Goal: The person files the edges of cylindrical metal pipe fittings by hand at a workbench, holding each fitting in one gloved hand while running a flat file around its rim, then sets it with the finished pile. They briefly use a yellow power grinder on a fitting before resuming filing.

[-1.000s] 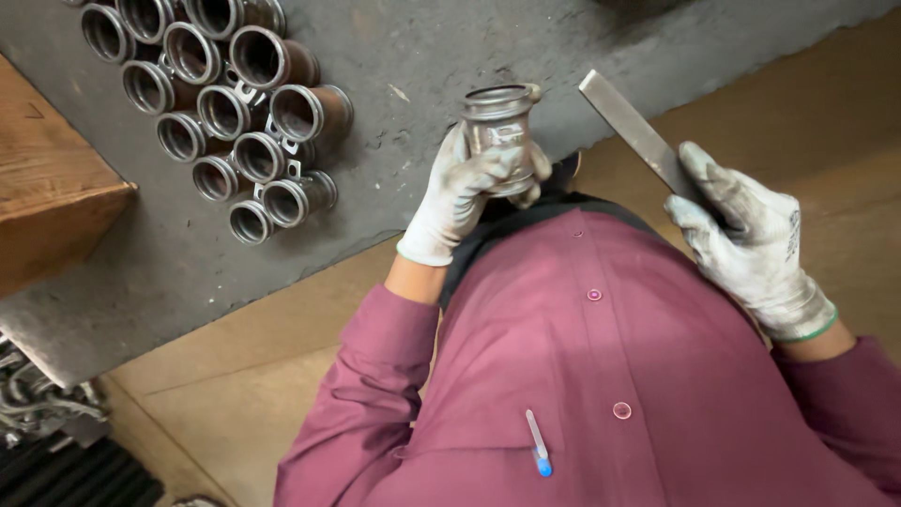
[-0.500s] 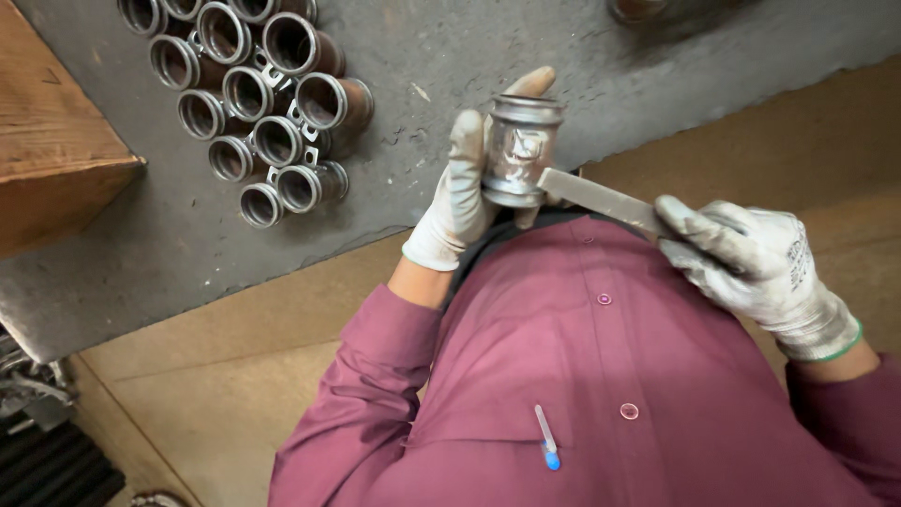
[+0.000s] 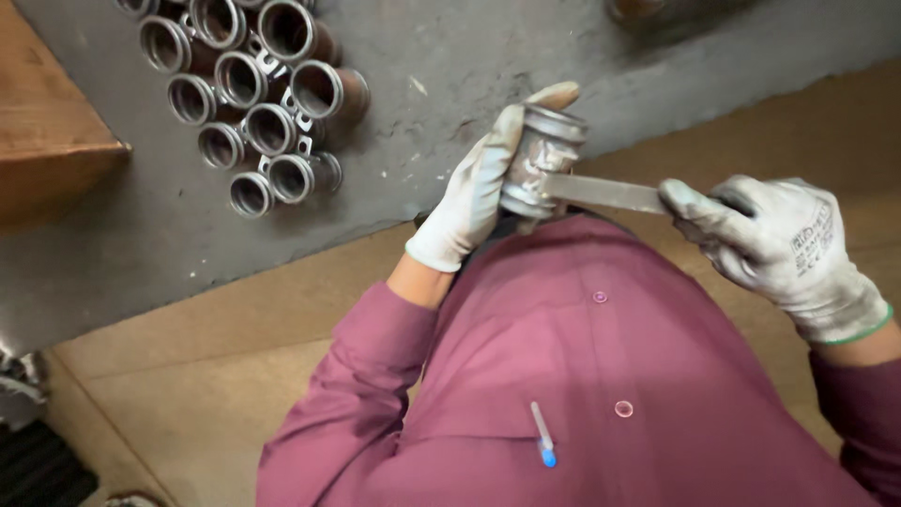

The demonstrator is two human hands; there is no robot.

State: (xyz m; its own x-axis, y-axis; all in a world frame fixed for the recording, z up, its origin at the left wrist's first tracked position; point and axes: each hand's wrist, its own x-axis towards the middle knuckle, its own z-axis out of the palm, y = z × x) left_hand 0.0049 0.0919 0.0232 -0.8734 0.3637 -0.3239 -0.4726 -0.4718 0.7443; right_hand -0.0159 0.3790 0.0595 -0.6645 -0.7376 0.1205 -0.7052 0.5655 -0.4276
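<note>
My left hand [image 3: 474, 192], in a pale work glove, grips a short grey metal pipe fitting [image 3: 542, 160] held upright above my chest. My right hand [image 3: 770, 239], also gloved, holds a flat metal file [image 3: 605, 192] by its end. The file's tip lies against the side of the fitting. I wear a maroon buttoned shirt [image 3: 582, 376] with a blue-capped pen [image 3: 542, 437] in the pocket.
A cluster of several similar ring-shaped metal fittings [image 3: 253, 103] lies on the grey mat [image 3: 450, 66] at the upper left. A wooden block [image 3: 47, 160] sits at the left edge. Tan floor [image 3: 216, 376] lies beneath, and dark metal parts [image 3: 28, 441] show at the bottom left.
The file was raised apart from the fitting, then my right hand swung it down and left until its tip met the fitting's side. My left hand kept its grip.
</note>
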